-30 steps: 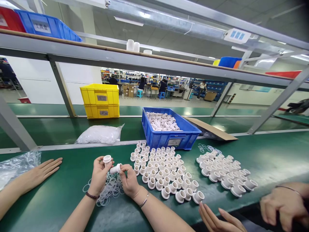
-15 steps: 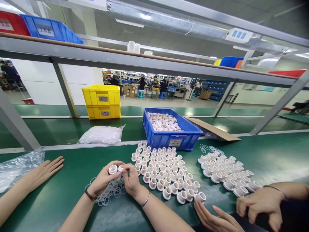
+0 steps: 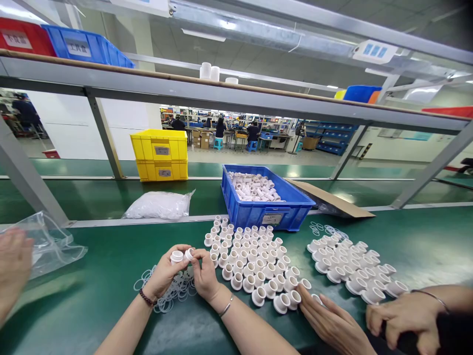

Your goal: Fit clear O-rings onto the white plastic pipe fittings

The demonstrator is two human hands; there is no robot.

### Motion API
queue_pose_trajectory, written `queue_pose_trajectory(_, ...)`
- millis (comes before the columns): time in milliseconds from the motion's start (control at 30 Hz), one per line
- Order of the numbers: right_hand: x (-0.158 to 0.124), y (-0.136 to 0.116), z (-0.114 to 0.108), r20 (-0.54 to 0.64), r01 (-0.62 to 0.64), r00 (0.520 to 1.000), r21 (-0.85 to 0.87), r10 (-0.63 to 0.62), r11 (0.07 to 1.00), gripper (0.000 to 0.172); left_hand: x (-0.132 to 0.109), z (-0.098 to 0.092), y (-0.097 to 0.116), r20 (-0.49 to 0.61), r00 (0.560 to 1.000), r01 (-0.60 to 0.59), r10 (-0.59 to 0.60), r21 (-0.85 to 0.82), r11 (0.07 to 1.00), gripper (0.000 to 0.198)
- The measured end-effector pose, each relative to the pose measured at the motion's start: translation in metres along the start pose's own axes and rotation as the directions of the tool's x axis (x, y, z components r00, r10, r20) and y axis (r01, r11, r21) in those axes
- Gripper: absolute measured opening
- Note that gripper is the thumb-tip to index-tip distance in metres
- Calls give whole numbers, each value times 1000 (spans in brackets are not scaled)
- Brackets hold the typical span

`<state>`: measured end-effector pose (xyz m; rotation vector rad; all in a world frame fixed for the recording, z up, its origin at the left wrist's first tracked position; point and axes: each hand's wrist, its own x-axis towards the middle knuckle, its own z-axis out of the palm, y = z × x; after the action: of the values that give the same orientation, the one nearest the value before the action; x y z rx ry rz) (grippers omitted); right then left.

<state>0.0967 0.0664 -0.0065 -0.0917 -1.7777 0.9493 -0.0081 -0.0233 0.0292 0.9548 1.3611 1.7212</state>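
Observation:
My left hand (image 3: 165, 272), with a beaded bracelet, is closed around a white plastic fitting (image 3: 176, 256) with a ribbed rim. A second white fitting (image 3: 189, 254) sits tilted between my two hands. My right hand (image 3: 205, 277), with a metal bangle, pinches that second fitting with thumb and fingers. Whether a ring is on it is too small to tell. Below my hands lies a loose pile of thin translucent rings (image 3: 164, 304). Right of my right hand stand rows of white flanged fittings (image 3: 248, 283), mostly upright on the green table.
A blue bin (image 3: 266, 217) of white parts stands behind the rows. Another group of fittings (image 3: 356, 285) is at right. Other people's hands are at the left, by a clear bag (image 3: 55, 246), and at the right (image 3: 332, 320). A filled bag (image 3: 158, 204) and yellow crates (image 3: 159, 155) sit behind.
The view has shifted slightly. The fitting between my hands has tilted. At left another person's hand has lifted and moved left at the bag; at right one has moved against the front fittings.

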Motion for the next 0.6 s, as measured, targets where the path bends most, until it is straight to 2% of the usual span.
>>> queue_pose_trajectory(133,1,1,0,-4,-10,1000,5,10,1000,10,1,-5,1,1,1000,-7,7,53,999,40)
queue_pose_trajectory(300,4,1,-2,-4,-41,999,-40,41,998,6,2,-7,5,10,1000,-4,2,215,977,37)
queue_pose_trajectory(433,4,4,-2,-22,-64,998,-73,63,995,6,2,-5,5,60,998,-45,28,302,952,40)
queue_pose_trajectory(600,2,6,-1,-27,-87,996,-103,85,991,9,1,-4,6,49,994,-113,102,443,889,36)
